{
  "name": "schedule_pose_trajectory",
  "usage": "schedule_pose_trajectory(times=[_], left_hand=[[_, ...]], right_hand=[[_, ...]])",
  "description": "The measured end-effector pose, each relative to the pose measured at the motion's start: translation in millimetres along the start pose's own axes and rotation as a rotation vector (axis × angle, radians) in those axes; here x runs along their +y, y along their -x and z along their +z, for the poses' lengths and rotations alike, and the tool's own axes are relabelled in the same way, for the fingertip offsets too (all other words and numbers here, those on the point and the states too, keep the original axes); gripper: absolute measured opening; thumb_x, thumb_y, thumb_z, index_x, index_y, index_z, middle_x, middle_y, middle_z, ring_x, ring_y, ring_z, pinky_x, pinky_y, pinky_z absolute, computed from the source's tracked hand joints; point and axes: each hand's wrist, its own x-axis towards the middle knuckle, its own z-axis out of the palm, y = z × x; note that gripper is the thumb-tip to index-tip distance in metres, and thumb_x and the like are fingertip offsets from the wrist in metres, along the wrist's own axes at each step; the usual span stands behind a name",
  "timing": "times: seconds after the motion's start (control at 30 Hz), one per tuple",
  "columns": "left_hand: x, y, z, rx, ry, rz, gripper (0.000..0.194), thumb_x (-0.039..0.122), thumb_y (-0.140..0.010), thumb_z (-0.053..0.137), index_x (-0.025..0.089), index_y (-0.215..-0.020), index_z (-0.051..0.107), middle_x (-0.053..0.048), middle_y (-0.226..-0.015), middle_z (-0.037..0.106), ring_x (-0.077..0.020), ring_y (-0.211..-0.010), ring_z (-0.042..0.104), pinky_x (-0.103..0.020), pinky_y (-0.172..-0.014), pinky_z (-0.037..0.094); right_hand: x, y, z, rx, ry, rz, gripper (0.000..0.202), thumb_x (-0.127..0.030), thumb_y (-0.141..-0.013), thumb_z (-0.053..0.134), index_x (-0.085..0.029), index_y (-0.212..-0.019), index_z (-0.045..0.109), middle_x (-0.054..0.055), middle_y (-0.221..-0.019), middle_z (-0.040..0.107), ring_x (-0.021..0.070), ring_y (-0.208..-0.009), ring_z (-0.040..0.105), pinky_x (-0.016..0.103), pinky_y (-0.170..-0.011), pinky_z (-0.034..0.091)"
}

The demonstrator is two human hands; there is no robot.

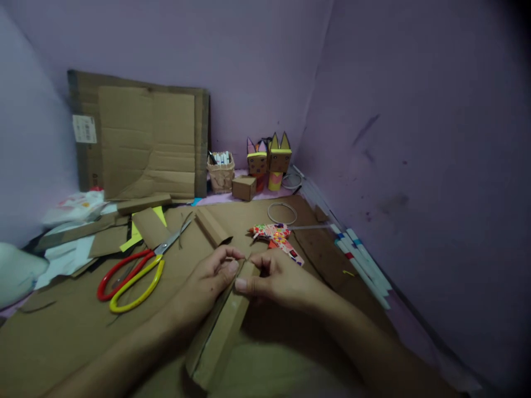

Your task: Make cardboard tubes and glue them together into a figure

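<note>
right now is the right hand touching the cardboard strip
Touching. The head view shows the right hand pinching the far end of the cardboard strip, thumb pressed on its edge, with the left hand gripping the same end.

A brown cardboard sheet [83, 337] is covering the floor and carrying most of the things. Scissors [136, 268] with one red and one yellow handle are lying on it at the left, beside loose cardboard strips [149, 226] and a yellow paper scrap [131, 242]. A patterned glue gun [276, 236] is resting near the middle, with a wire ring [282, 213] just beyond it. Marker pens [360, 262] are lying along the right wall. A small cardboard box [244, 188] and a basket of pens [221, 172] are sitting at the far edge.
</note>
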Motion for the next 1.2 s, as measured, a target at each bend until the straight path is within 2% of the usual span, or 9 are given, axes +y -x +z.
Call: schedule_pose_trajectory(times=[0.17,0.37,0.47,0.53,0.63,0.77,0.9,1.0,1.2], left_hand=[[-3.3,-5.4,-3.5,0.011,0.101,-0.066,0.035,0.047,-0.079,0.061,0.022,-0.102,0.053,0.002,-0.074,0.066,-0.0137,-0.063,0.059,-0.022,-0.059,0.045],[9.1,-3.6,-22.3,0.033,0.091,-0.032,0.055,0.041,-0.070,0.073,0.020,-0.117,0.054,-0.007,-0.105,0.067,-0.0224,-0.093,0.063,-0.027,-0.075,0.049],[9.3,-2.9,-25.6,0.133,0.090,-0.044,0.057,0.034,-0.062,0.080,0.020,-0.110,0.055,-0.007,-0.102,0.065,-0.0165,-0.066,0.064,-0.026,-0.055,0.051],[8.1,-2.2,-24.2,0.232,0.118,-0.089,0.053,0.033,-0.060,0.080,0.021,-0.105,0.054,-0.004,-0.095,0.064,-0.0107,-0.047,0.057,-0.023,-0.041,0.045],[6.9,-1.3,-22.5,0.302,0.187,-0.104,0.047,0.029,-0.059,0.079,0.019,-0.099,0.055,-0.002,-0.086,0.063,-0.0077,-0.041,0.053,-0.020,-0.035,0.042],[6.9,-2.4,-26.3,0.293,0.294,-0.127,0.042,0.020,-0.055,0.079,0.015,-0.091,0.059,-0.002,-0.080,0.064,-0.0062,-0.043,0.053,-0.017,-0.036,0.043],[6.6,-5.1,-31.3,0.280,0.377,-0.125,0.036,0.014,-0.056,0.077,0.012,-0.089,0.061,-0.007,-0.085,0.066,-0.0111,-0.057,0.058,-0.018,-0.040,0.047],[5.6,-7.2,-33.3,0.277,0.434,-0.088,0.031,0.010,-0.061,0.072,0.011,-0.091,0.061,-0.007,-0.084,0.067,-0.0122,-0.059,0.060,-0.019,-0.043,0.049],[4.5,-5.7,-32.7,0.354,0.466,-0.062,0.025,0.004,-0.065,0.062,0.008,-0.090,0.062,-0.006,-0.071,0.066,-0.0109,-0.051,0.059,-0.019,-0.044,0.051]], right_hand=[[-0.9,-7.1,1.3,0.102,-0.135,0.059,0.032,-0.039,-0.052,0.080,-0.015,-0.056,0.060,-0.005,-0.050,0.055,0.0068,-0.044,0.048,0.019,-0.046,0.043],[-2.7,-15.6,-5.7,0.437,-0.345,-0.003,0.037,-0.043,-0.045,0.083,-0.015,-0.057,0.063,-0.004,-0.053,0.058,0.0069,-0.045,0.050,0.023,-0.052,0.051],[-0.5,-17.7,-6.5,0.527,-0.372,-0.055,0.037,-0.043,-0.046,0.083,-0.015,-0.056,0.061,-0.005,-0.052,0.055,0.0066,-0.045,0.049,0.023,-0.053,0.052],[1.0,-18.2,-4.9,0.570,-0.356,-0.072,0.038,-0.042,-0.047,0.083,-0.015,-0.059,0.060,-0.005,-0.053,0.056,0.0070,-0.046,0.051,0.022,-0.052,0.052],[2.5,-18.0,-3.3,0.626,-0.363,-0.067,0.046,-0.040,-0.045,0.085,-0.017,-0.073,0.055,-0.005,-0.055,0.059,0.0098,-0.046,0.055,0.024,-0.049,0.053],[1.8,-16.7,-5.0,0.591,-0.389,-0.035,0.056,-0.039,-0.050,0.083,-0.020,-0.094,0.054,-0.003,-0.067,0.062,0.0120,-0.053,0.058,0.026,-0.045,0.055],[-0.6,-15.4,-6.8,0.477,-0.408,0.013,0.049,-0.035,-0.056,0.082,-0.019,-0.097,0.061,0.001,-0.090,0.061,0.0113,-0.063,0.061,0.026,-0.050,0.059],[-1.2,-15.9,-8.3,0.484,-0.440,0.050,0.047,-0.033,-0.054,0.084,-0.018,-0.094,0.063,0.000,-0.085,0.063,0.0086,-0.054,0.062,0.024,-0.051,0.059],[1.6,-18.5,-8.8,0.509,-0.482,0.113,0.056,-0.035,-0.049,0.087,-0.017,-0.096,0.062,-0.003,-0.068,0.063,0.0118,-0.050,0.066,0.021,-0.048,0.058]])
